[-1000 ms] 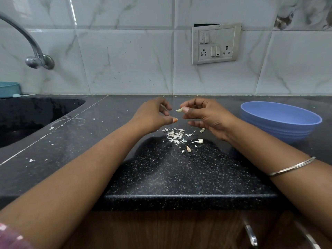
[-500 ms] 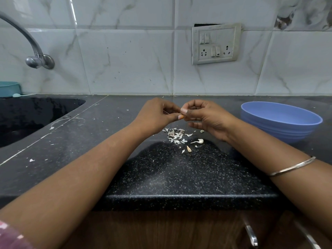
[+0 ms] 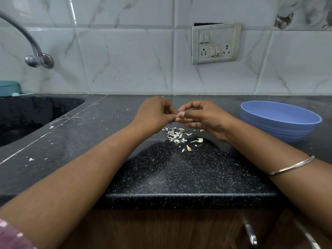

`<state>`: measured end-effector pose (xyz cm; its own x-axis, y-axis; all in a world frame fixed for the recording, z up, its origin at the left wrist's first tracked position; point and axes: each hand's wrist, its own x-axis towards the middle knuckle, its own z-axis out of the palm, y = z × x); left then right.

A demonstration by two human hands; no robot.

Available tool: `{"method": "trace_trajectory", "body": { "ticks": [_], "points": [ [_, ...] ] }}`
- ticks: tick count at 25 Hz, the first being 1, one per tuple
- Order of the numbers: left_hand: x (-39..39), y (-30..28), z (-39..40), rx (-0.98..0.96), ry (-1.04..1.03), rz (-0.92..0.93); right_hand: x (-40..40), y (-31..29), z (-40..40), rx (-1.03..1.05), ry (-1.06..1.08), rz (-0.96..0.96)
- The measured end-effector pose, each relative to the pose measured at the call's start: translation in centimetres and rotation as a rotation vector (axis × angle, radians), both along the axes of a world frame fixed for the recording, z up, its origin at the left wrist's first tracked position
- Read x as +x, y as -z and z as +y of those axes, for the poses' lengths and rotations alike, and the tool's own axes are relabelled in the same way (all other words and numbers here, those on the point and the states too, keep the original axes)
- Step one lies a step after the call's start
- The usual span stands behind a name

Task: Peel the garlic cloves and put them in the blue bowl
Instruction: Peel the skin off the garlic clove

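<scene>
Garlic clove (image 3: 179, 117) pinched between fingertips; blue bowl (image 3: 280, 121) upright at right.

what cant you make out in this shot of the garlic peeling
Head view:
- Garlic clove: mostly hidden by the fingertips of the left hand and right hand; how much is peeled is unclear.
- Blue bowl: near rim hides its inside.
- Sink: cut off by the left edge.

Wall (image 3: 125, 56): white marble-look tiles with grey veining, glossy, catching a streak of light at upper left. Switch-and-socket plate (image 3: 216, 43) sat slightly crooked on the wall, a dark gap above it. Curved metal tap (image 3: 34, 54) was mounted at left over a black sink (image 3: 27, 115). Countertop (image 3: 170, 173): black speckled stone. Wooden cabinet front (image 3: 161, 230) below carried metal handles (image 3: 250, 233).
</scene>
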<state>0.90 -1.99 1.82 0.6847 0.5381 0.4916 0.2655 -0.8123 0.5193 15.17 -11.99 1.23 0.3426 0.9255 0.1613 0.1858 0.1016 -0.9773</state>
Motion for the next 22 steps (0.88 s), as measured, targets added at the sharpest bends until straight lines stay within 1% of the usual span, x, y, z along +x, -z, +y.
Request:
{"method": "trace_trajectory", "body": {
  "ticks": [4, 7, 11, 13, 14, 17, 22],
  "points": [
    [-0.08, 0.04, 0.42, -0.190, 0.044, -0.097, 0.02, -0.24, -0.13, 0.044, 0.001, 0.017],
    [-0.24, 0.04, 0.48, -0.405, 0.128, -0.188, 0.10, -0.35, -0.16, 0.069, -0.002, 0.052],
    [-0.40, 0.07, 0.48, -0.724, 0.218, -0.279, 0.16, -0.49, -0.13, 0.100, 0.002, 0.042],
    [-0.35, 0.13, 0.58, -0.804, 0.236, -0.298, 0.11, -0.54, -0.16, 0.130, 0.016, 0.021],
    [-0.32, 0.17, 0.66, -0.794, 0.236, -0.293, 0.07, -0.58, -0.18, 0.143, 0.031, -0.003],
    [-0.26, 0.17, 0.55, -0.670, 0.206, -0.237, 0.07, -0.63, -0.22, 0.147, 0.077, -0.092],
    [-0.12, 0.27, 0.41, -0.503, 0.098, -0.159, 0.33, -0.78, -0.32, 0.145, 0.099, -0.126]
  ]
}}
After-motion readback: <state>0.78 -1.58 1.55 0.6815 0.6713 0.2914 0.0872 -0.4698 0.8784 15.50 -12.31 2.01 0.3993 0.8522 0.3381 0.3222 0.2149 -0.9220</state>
